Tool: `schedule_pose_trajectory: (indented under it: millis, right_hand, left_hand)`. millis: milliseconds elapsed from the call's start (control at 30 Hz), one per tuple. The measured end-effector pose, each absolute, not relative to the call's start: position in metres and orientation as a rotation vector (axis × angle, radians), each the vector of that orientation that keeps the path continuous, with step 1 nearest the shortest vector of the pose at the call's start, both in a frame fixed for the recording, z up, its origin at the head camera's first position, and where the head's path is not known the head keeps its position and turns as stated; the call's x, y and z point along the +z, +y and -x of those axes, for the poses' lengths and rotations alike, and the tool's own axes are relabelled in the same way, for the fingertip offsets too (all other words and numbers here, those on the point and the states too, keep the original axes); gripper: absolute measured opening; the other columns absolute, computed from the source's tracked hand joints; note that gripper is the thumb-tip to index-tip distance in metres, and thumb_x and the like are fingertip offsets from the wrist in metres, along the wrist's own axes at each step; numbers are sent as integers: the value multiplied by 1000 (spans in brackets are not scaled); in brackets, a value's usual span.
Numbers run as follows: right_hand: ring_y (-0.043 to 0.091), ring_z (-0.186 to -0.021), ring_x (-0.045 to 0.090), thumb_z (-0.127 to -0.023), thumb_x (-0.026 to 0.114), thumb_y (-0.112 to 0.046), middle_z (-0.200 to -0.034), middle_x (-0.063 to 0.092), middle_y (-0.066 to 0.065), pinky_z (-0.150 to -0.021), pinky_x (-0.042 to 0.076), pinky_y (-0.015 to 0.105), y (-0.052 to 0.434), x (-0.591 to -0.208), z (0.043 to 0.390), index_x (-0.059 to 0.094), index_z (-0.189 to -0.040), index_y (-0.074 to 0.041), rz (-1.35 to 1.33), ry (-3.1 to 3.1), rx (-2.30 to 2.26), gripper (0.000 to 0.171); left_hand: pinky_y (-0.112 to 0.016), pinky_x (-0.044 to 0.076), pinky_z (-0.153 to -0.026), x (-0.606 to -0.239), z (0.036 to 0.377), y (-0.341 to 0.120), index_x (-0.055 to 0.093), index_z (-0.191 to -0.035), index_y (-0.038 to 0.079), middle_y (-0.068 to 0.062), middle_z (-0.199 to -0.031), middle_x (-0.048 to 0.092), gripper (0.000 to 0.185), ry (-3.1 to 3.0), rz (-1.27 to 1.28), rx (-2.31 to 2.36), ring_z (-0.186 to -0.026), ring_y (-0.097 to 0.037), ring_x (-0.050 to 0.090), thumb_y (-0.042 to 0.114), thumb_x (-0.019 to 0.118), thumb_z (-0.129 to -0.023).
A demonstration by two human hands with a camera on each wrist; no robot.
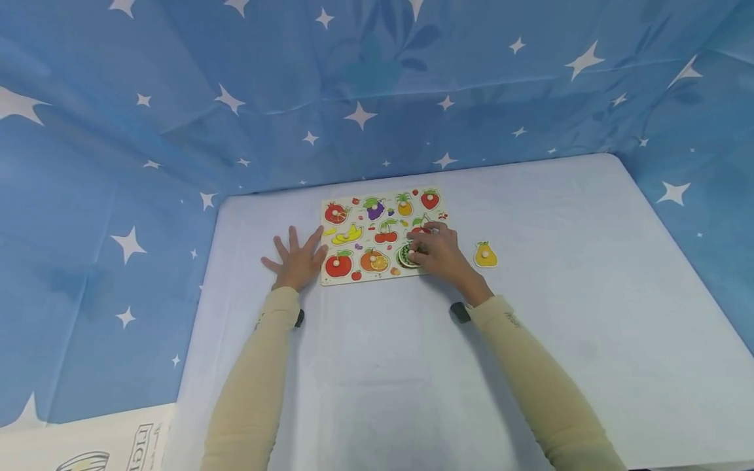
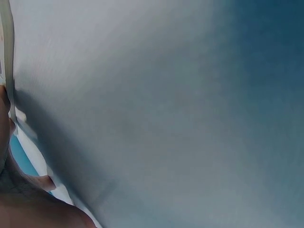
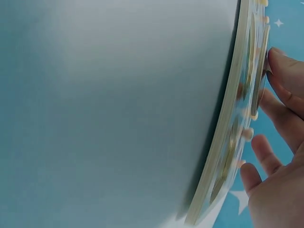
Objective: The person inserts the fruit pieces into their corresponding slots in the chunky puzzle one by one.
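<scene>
A wooden fruit puzzle board (image 1: pixel 365 244) lies on the table with several knobbed fruit pieces in it. My right hand (image 1: pixel 438 254) is over its lower right part, thumb and finger pinching the knob of the round green watermelon piece (image 1: pixel 404 256). In the right wrist view this piece (image 3: pixel 261 71) stands out slightly from the board's face, and the other fingers are spread over the board (image 3: pixel 219 128). My left hand (image 1: pixel 299 260) lies with fingers spread at the board's left edge, thumb and index finger right at it. Only part of the left hand (image 2: pixel 28 204) shows in the left wrist view.
A yellow pear piece (image 1: pixel 485 255) with a knob lies on the white table (image 1: pixel 377 366), right of the board. Blue cloth (image 1: pixel 377 98) with white stars hangs behind and beside the table. A printed pale item (image 1: pixel 118 438) sits at the lower left.
</scene>
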State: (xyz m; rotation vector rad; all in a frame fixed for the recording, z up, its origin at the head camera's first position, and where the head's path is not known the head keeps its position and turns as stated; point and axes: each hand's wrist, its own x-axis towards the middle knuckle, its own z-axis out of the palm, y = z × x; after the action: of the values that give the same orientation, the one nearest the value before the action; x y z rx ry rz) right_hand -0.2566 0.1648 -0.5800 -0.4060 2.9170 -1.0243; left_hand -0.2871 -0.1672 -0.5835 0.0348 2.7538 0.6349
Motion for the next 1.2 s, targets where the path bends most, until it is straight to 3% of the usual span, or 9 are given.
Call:
schedule_pose_trajectory:
  millis: [200, 300, 400, 533, 733, 833, 967, 1033, 1200]
  right_hand:
    - [39, -153, 32, -97, 82, -15, -136, 72, 13, -122, 17, 64, 156, -580, 260, 77, -91, -10, 396, 2931, -992, 9]
    - [41, -154, 29, -95, 84, -14, -118, 78, 10, -122, 16, 65, 154, -582, 260, 80, -103, -6, 408, 2950, -994, 11]
    - [43, -155, 28, -94, 85, -12, -94, 79, 5, -121, 15, 65, 153, -583, 261, 77, -122, -3, 423, 2970, -997, 31]
    - [43, -155, 27, -93, 86, -11, -90, 78, 3, -121, 15, 65, 152, -584, 260, 71, -136, 0, 435, 2971, -999, 47]
    - [41, -156, 27, -92, 86, -11, -91, 79, 4, -122, 15, 64, 149, -585, 260, 70, -138, -1, 418, 2972, -979, 50]
    - [42, -156, 27, -92, 87, -13, -101, 80, 7, -121, 16, 63, 150, -584, 261, 77, -125, -4, 415, 2985, -972, 35]
    - [42, -156, 26, -91, 88, -16, -138, 71, 13, -121, 16, 64, 152, -583, 259, 82, -101, -5, 425, 3006, -958, 16]
    - [43, -157, 24, -92, 87, -19, -153, 60, 14, -120, 16, 66, 153, -581, 258, 83, -104, -5, 450, 3017, -946, 18]
    - [45, -160, 12, -97, 80, -32, -169, 39, 16, -120, 12, 71, 158, -576, 255, 71, -142, -7, 504, 3006, -972, 52]
  left_hand:
    - [-86, -17, -108, -586, 289, -169, 19, -173, 34, -20, -177, -17, 69, 2751, -36, 645, -155, -54, -26, 54, 42, -111]
    - [-86, -17, -107, -586, 289, -169, 19, -173, 35, -19, -177, -18, 68, 2749, -39, 652, -155, -54, -26, 54, 42, -112]
    - [-85, -17, -107, -585, 289, -168, 19, -173, 35, -19, -177, -18, 68, 2749, -39, 652, -155, -53, -26, 54, 42, -112]
    - [-85, -17, -108, -583, 289, -168, 19, -173, 35, -20, -177, -18, 67, 2751, -36, 645, -155, -54, -26, 53, 41, -112]
    - [-85, -16, -108, -584, 289, -169, 18, -173, 35, -20, -177, -18, 67, 2755, -42, 633, -155, -54, -25, 53, 40, -113]
    - [-86, -16, -108, -582, 289, -167, 20, -173, 34, -20, -177, -16, 66, 2766, -47, 642, -155, -54, -25, 52, 41, -113]
    - [-86, -16, -108, -582, 289, -166, 20, -173, 34, -20, -177, -16, 67, 2769, -45, 643, -155, -55, -24, 52, 41, -112]
    - [-86, -17, -108, -583, 289, -166, 20, -173, 34, -20, -177, -17, 67, 2764, -46, 647, -155, -54, -25, 52, 41, -112]
    - [-85, -19, -107, -586, 288, -168, 18, -173, 34, -20, -176, -20, 68, 2750, -44, 638, -154, -54, -27, 53, 40, -112]
